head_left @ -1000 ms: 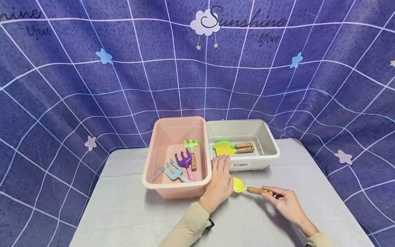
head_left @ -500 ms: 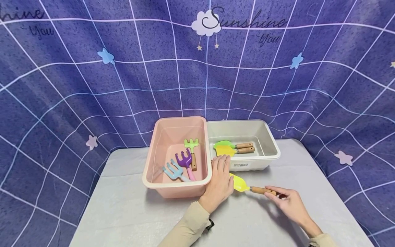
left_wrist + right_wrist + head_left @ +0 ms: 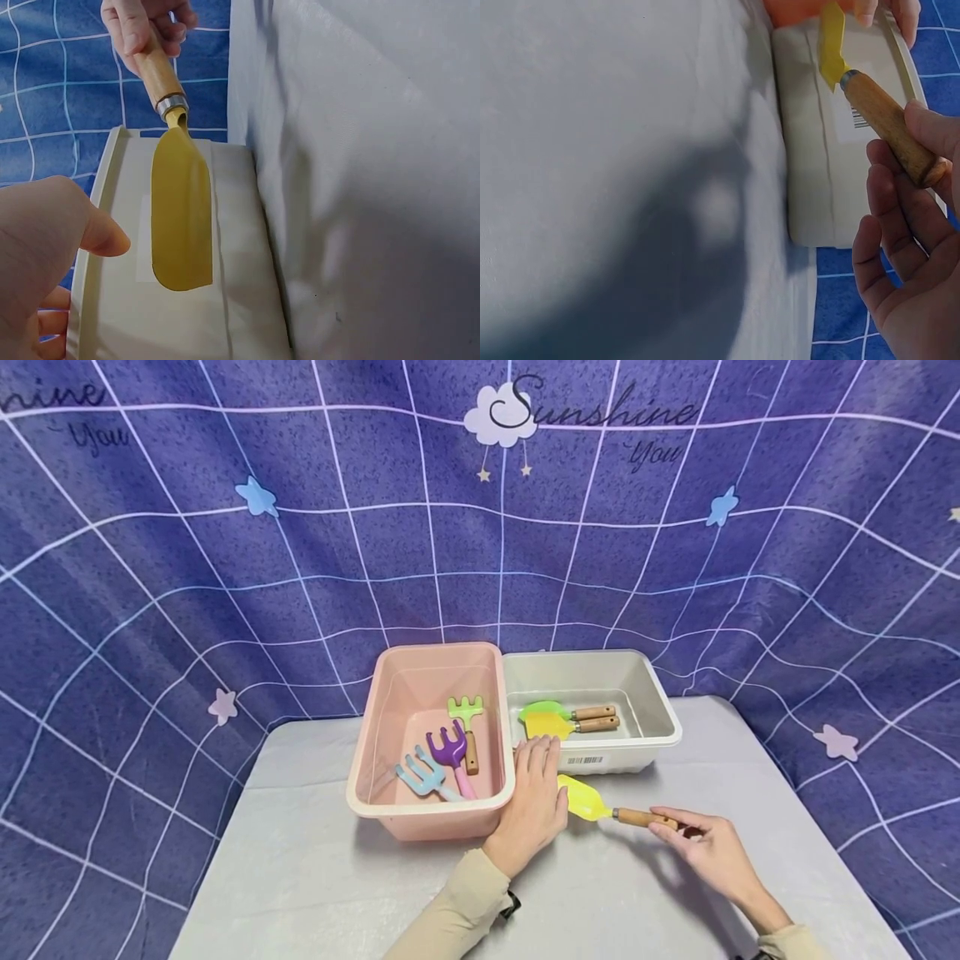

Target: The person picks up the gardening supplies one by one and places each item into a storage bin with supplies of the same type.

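Note:
My right hand [image 3: 708,852] pinches the wooden handle [image 3: 885,120] of a yellow hand trowel [image 3: 587,800] between thumb and fingers. The trowel is held above the table, in front of the light grey bin [image 3: 618,758], its blade [image 3: 180,217] pointing left towards my left hand [image 3: 528,810]. That hand lies with extended fingers over the rims where the pink bin [image 3: 442,825] meets the grey one. In the left wrist view its thumb [image 3: 105,234] stands apart from the blade. Inside the grey bin lie a green trowel [image 3: 543,710] and another yellow trowel [image 3: 547,725], both wooden-handled.
The pink bin holds a green hand rake [image 3: 467,710], a purple rake [image 3: 448,747] with a pink handle and a light blue rake [image 3: 423,774]. A pale cloth covers the table [image 3: 300,877]. A blue patterned curtain [image 3: 420,552] hangs behind and at the sides.
My right hand has shifted slightly right with the yellow trowel, and more of its blade shows beside my left hand. The left hand stays in place on the rims.

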### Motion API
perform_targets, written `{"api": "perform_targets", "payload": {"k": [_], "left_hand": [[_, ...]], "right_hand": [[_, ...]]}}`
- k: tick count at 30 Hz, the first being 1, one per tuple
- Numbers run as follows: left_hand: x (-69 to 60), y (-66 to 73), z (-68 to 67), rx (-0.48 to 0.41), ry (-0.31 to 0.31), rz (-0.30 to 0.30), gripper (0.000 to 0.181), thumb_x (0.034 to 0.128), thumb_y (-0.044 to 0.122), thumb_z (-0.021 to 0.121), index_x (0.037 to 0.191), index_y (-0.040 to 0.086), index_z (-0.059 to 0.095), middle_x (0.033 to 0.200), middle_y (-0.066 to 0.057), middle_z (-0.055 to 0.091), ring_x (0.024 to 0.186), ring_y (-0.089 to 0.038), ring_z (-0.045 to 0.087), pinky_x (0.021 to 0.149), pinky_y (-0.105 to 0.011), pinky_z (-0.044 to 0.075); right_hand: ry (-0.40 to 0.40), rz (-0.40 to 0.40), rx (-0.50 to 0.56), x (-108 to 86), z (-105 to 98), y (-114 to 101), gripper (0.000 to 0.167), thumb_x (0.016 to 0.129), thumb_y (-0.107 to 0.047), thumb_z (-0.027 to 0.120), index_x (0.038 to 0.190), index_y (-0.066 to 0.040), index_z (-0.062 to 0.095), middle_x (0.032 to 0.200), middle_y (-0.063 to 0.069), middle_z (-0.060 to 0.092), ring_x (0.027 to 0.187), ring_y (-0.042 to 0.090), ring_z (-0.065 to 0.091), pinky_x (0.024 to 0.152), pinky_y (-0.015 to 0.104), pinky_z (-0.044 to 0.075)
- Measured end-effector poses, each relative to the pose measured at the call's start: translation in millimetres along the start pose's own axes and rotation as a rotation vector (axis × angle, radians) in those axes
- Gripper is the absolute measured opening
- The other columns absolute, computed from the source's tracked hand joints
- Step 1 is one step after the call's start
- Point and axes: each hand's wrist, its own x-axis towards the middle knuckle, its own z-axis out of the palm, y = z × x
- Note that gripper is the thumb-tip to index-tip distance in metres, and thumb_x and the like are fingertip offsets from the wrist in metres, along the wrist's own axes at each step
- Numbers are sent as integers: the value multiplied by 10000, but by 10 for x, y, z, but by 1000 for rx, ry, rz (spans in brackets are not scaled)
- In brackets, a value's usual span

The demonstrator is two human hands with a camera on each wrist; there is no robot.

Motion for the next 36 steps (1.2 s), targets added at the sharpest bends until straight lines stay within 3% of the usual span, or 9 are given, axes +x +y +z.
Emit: {"api": "perform_targets", "payload": {"k": [24,36], "left_hand": [[4,10,-14,-6,14,-10,794,895,387,738,1542,15,468,1478,-113,550,1422,-288,483,1266,-442,351],[8,18,-30,-20,12,-20,776,906,378,731,1543,20,471,1482,-113,551,1422,-291,483,1261,-444,364]], "right_hand": [[50,-21,-54,35,-273,32,233,871,-140,875,1091,-74,840,772,-126,729,651,17,620,566,192,487],[41,14,-67,39,-378,1,253,879,-178,875,1111,-83,840,761,-125,726,655,21,613,545,217,479]]}}
